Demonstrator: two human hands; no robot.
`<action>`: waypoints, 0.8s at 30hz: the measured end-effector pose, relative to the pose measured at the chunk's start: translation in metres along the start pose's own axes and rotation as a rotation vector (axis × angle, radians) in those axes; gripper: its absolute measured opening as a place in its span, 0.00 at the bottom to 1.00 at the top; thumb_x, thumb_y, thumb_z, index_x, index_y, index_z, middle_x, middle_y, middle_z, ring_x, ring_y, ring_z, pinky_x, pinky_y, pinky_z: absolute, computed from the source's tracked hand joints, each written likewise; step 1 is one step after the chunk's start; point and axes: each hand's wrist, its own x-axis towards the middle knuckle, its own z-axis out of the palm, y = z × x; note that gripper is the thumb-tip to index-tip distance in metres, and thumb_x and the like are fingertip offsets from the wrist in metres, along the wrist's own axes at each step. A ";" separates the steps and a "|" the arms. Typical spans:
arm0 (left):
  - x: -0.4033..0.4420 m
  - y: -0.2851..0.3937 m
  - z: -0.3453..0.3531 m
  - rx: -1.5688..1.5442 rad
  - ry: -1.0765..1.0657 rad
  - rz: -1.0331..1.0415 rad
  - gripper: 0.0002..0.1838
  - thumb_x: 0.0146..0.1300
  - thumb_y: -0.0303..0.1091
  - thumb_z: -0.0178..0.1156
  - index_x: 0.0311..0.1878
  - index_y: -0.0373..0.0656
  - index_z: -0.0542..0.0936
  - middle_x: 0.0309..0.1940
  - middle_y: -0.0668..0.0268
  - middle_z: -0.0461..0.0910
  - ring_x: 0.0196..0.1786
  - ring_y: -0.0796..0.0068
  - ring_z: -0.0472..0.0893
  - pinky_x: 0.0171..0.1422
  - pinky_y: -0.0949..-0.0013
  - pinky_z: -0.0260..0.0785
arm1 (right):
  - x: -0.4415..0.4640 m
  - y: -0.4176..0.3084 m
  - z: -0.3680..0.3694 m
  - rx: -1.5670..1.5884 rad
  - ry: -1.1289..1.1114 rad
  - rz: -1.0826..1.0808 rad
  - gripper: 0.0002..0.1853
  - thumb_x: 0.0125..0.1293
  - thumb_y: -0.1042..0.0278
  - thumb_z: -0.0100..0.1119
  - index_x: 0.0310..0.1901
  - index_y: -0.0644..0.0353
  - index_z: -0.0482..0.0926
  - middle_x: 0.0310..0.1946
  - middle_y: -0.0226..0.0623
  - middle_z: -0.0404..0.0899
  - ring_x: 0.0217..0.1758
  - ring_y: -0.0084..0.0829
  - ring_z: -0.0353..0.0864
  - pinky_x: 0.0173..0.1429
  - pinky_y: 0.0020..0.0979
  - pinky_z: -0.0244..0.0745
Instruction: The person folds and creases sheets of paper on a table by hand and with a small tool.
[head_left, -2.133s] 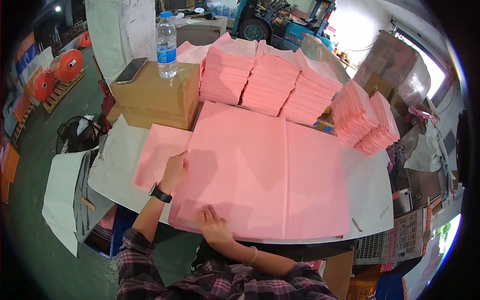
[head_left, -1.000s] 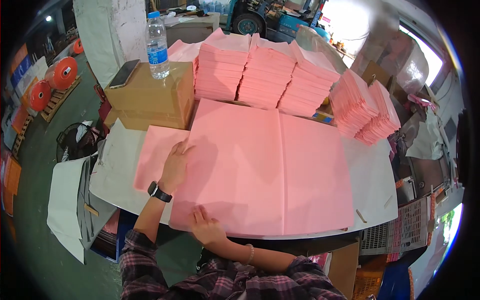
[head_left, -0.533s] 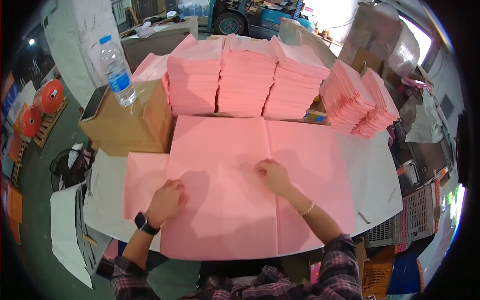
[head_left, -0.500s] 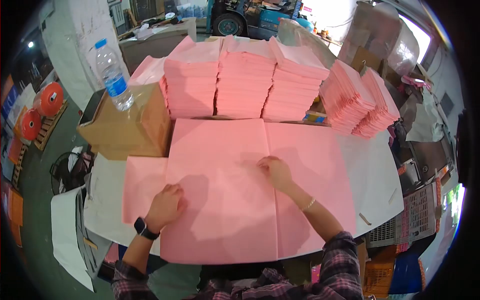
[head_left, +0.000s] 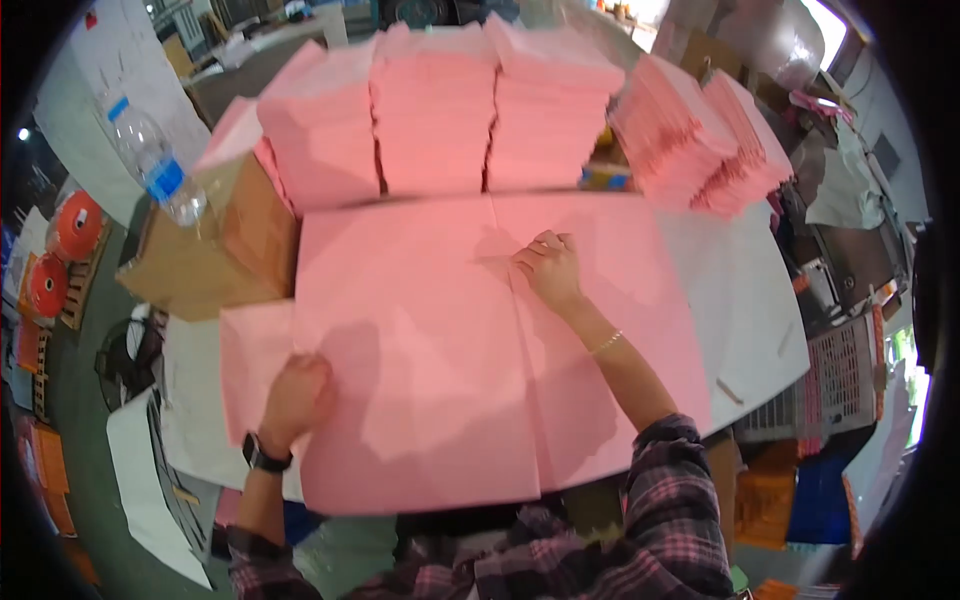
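Head view: left hand [head_left: 295, 396] and right hand [head_left: 550, 270] curled over pink sheets [head_left: 430, 310]; I cannot tell whether either grips.

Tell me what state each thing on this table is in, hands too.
Cardboard box: closed
Water bottle: capped, standing on the box
Wide pink sheeting: spread flat
Tall pink stacks: piled side by side
Smaller pink stacks: piled, edges uneven
Left hand: fingers curled, grip unclear
Right hand: fingers bent, grip unclear

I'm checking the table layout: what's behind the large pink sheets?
Behind the large pink sheets stand tall pink stacks, with more stacks to the right. Whatever lies hidden behind the tall ones cannot be seen.
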 end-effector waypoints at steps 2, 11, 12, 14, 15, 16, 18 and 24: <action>-0.003 -0.001 0.002 -0.023 0.043 0.018 0.09 0.63 0.33 0.55 0.33 0.37 0.79 0.37 0.57 0.80 0.47 0.54 0.78 0.61 0.53 0.66 | -0.049 -0.029 -0.045 0.033 -0.066 -0.146 0.08 0.51 0.68 0.66 0.35 0.45 0.84 0.32 0.24 0.82 0.39 0.30 0.76 0.49 0.37 0.66; -0.001 0.012 -0.004 -0.130 0.066 -0.097 0.07 0.60 0.29 0.60 0.36 0.35 0.79 0.41 0.56 0.80 0.49 0.54 0.78 0.57 0.58 0.70 | -0.238 -0.140 -0.208 0.761 -0.564 -0.187 0.03 0.61 0.70 0.62 0.36 0.52 0.78 0.33 0.32 0.75 0.35 0.33 0.77 0.45 0.38 0.72; -0.001 0.011 -0.003 -0.134 0.106 -0.090 0.06 0.60 0.29 0.60 0.36 0.35 0.79 0.39 0.56 0.80 0.48 0.54 0.78 0.56 0.58 0.70 | -0.235 -0.144 -0.211 0.762 -0.569 -0.176 0.03 0.61 0.70 0.62 0.36 0.52 0.78 0.33 0.32 0.75 0.35 0.33 0.77 0.45 0.38 0.72; -0.001 0.011 -0.001 -0.143 0.141 -0.080 0.06 0.59 0.29 0.60 0.35 0.36 0.79 0.38 0.57 0.80 0.47 0.54 0.78 0.54 0.58 0.71 | -0.223 -0.144 -0.212 0.837 -0.561 0.470 0.09 0.63 0.71 0.60 0.44 0.59 0.76 0.36 0.35 0.75 0.39 0.42 0.78 0.42 0.39 0.75; -0.001 0.011 0.000 -0.152 0.119 -0.105 0.06 0.59 0.29 0.60 0.36 0.35 0.79 0.40 0.57 0.80 0.49 0.54 0.78 0.55 0.58 0.71 | -0.215 -0.142 -0.209 0.836 -0.561 0.477 0.09 0.63 0.71 0.60 0.44 0.59 0.76 0.36 0.35 0.75 0.39 0.42 0.78 0.42 0.39 0.75; -0.002 0.010 -0.001 -0.159 0.097 -0.131 0.07 0.59 0.29 0.61 0.37 0.35 0.80 0.41 0.57 0.80 0.50 0.55 0.78 0.57 0.59 0.70 | -0.206 -0.139 -0.204 0.801 -0.576 0.441 0.12 0.64 0.67 0.62 0.47 0.58 0.76 0.38 0.37 0.75 0.39 0.43 0.79 0.40 0.38 0.76; -0.002 0.010 -0.001 -0.164 0.077 -0.156 0.07 0.60 0.28 0.61 0.38 0.34 0.80 0.42 0.57 0.80 0.52 0.55 0.78 0.58 0.59 0.70 | -0.191 -0.139 -0.196 0.767 -0.589 0.405 0.15 0.64 0.64 0.63 0.49 0.58 0.75 0.41 0.39 0.75 0.39 0.43 0.80 0.38 0.38 0.77; -0.002 0.009 -0.001 -0.179 0.070 -0.202 0.07 0.60 0.28 0.61 0.38 0.35 0.80 0.43 0.58 0.81 0.53 0.55 0.78 0.59 0.59 0.70 | -0.172 -0.143 -0.179 0.447 -0.663 0.059 0.25 0.55 0.59 0.70 0.55 0.51 0.75 0.48 0.37 0.74 0.40 0.42 0.82 0.38 0.38 0.79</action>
